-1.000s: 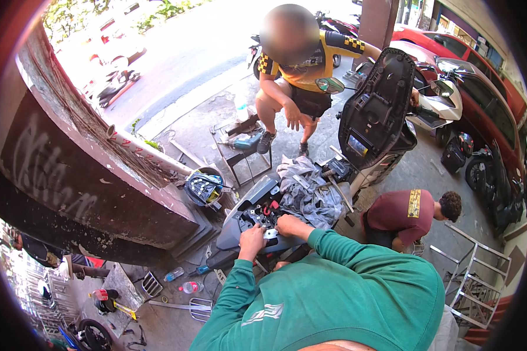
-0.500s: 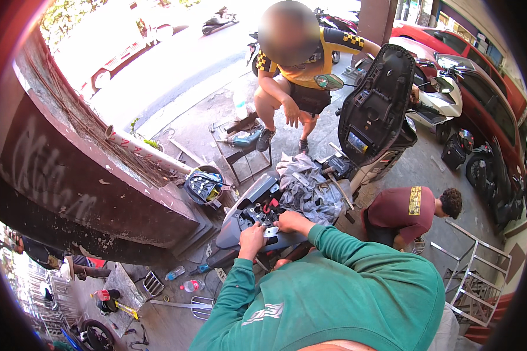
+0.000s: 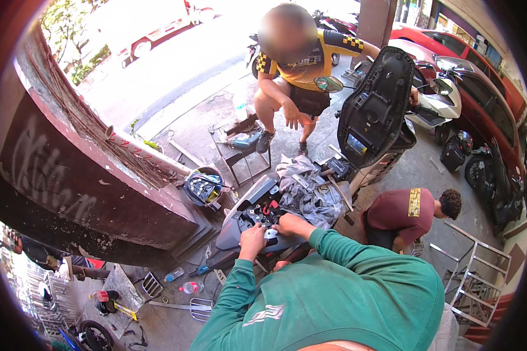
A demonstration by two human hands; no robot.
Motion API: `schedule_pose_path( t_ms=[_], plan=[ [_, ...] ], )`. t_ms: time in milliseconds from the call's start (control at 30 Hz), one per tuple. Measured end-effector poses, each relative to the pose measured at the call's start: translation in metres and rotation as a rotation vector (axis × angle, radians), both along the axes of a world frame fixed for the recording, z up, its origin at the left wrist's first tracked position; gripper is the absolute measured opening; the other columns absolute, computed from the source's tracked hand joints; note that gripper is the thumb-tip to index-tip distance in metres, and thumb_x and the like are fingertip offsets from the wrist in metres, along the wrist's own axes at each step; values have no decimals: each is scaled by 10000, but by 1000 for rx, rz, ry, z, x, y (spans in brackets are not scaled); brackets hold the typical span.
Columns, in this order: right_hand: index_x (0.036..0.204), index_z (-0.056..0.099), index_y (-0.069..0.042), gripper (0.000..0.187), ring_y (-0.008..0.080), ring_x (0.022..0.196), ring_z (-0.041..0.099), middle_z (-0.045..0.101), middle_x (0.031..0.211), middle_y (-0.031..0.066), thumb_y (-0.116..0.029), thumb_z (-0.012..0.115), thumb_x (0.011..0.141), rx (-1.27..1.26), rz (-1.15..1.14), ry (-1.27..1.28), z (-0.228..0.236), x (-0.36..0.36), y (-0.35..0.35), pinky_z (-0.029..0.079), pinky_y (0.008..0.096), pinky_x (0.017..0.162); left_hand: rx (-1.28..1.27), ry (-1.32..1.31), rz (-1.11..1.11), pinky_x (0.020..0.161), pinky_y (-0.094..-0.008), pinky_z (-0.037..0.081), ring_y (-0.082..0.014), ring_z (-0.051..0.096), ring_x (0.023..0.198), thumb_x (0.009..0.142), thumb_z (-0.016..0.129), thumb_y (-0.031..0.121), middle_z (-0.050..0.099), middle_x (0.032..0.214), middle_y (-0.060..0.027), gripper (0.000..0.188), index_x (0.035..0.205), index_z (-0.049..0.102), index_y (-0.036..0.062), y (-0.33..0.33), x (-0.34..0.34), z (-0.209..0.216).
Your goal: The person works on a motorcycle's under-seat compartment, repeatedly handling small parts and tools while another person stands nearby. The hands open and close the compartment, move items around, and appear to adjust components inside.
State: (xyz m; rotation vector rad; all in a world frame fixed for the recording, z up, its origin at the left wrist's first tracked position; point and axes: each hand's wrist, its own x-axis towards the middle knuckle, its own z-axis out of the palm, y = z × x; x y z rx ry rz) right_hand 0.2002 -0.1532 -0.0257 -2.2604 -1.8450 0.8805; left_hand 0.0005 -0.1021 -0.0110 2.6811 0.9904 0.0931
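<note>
Both my hands work at the grey tail section (image 3: 231,233) of a scooter, over its opened top with black parts and a red piece (image 3: 270,206). My left hand (image 3: 252,241) is closed at the near left edge of the opening, fingertips pinched. My right hand (image 3: 291,225) is closed just to its right, also with fingers drawn together. Whatever either pinches is too small or hidden to name. A small white-silver piece (image 3: 270,233) shows between the two hands. A crumpled grey cloth (image 3: 310,193) with tools on it lies just beyond.
A person in a yellow and black shirt (image 3: 301,61) sits beyond, near a raised black scooter seat (image 3: 372,108). Another person in a maroon shirt (image 3: 401,216) crouches at right, near a metal rack (image 3: 477,275). A bucket (image 3: 206,188), a bottle (image 3: 191,287) and a wall (image 3: 99,193) are at left.
My hands stay at almost the same place on the scooter, with only slight finger movement. In the street, the red vehicle has moved right and a passing motorcycle has left view.
</note>
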Motion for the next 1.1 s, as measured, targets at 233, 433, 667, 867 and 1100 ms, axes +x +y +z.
schedule_pose_path(
  t_ms=[233, 433, 667, 867, 1100],
  plan=[
    [856, 750, 13, 310, 419, 894, 715, 722, 887, 256, -277, 646, 888, 87, 214, -54, -19, 2, 7, 572, 502, 809, -5, 7, 7, 809, -444, 587, -313, 724, 926, 706, 795, 214, 684, 1071, -91, 316, 1011, 769, 137, -1, 0, 3],
    [788, 724, 12, 305, 436, 819, 707, 708, 843, 265, -264, 633, 881, 190, 119, -10, -17, 19, 12, 571, 520, 767, 33, 30, -40, 713, -455, 591, -321, 719, 835, 739, 712, 141, 670, 987, -124, 148, 883, 728, 106, 4, 2, 2],
    [966, 702, -11, 287, 189, 687, 683, 703, 794, 94, -292, 653, 998, 202, -514, 776, -10, 73, -23, 561, 332, 613, 38, -11, -16, 740, -457, 586, -323, 713, 845, 760, 759, 202, 668, 1002, -116, 195, 879, 697, 61, 4, 2, 4],
    [1093, 635, 15, 203, 171, 773, 689, 697, 916, 101, -145, 682, 977, 513, -1081, 1209, -21, 135, -61, 573, 286, 656, -44, -27, 42, 794, -448, 575, -312, 711, 919, 818, 775, 364, 677, 1103, -92, 365, 1024, 750, 63, 18, 35, 26],
    [965, 731, -12, 192, 161, 791, 708, 742, 865, 72, -176, 767, 873, 566, -1014, 491, -76, 203, -46, 562, 313, 717, -73, -17, 29, 792, -431, 573, -304, 705, 932, 835, 763, 349, 659, 1142, -57, 373, 1108, 741, 97, 16, 88, 19]
  ],
)
